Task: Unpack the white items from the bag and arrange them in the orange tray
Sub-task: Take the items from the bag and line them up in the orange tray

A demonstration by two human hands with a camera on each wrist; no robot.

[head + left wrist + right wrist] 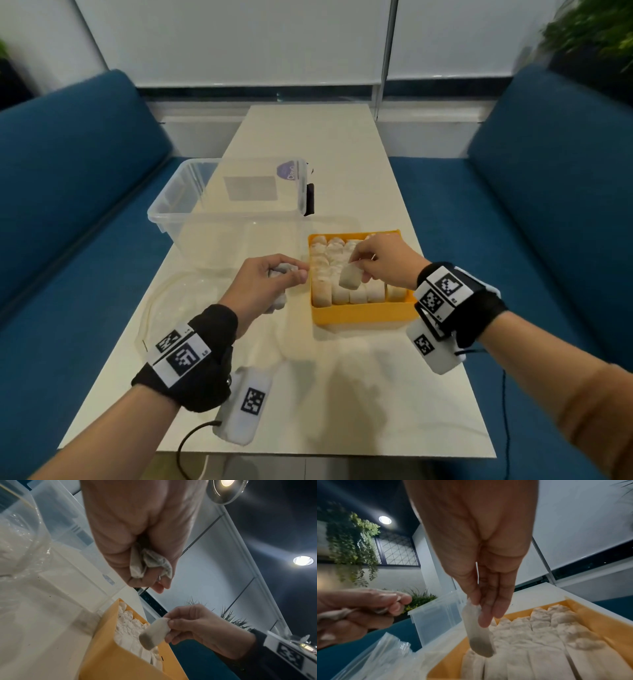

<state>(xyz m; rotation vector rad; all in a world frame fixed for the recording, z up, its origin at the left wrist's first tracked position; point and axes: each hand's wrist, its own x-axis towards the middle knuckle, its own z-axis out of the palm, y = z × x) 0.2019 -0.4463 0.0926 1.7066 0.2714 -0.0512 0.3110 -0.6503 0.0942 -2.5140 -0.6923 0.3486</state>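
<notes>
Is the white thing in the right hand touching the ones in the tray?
Apart. The left wrist view shows the white item pinched by the right hand, hanging above the tray.

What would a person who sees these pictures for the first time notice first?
The orange tray on the table, nearly full of white items in rows, draws the eye. Above it the right hand pinches one white piece. Left of the tray, the left hand grips crumpled white items.

My head view looks down along the table, both wrist views sit close under my palms angled upward, all sharing the orange tray.
</notes>
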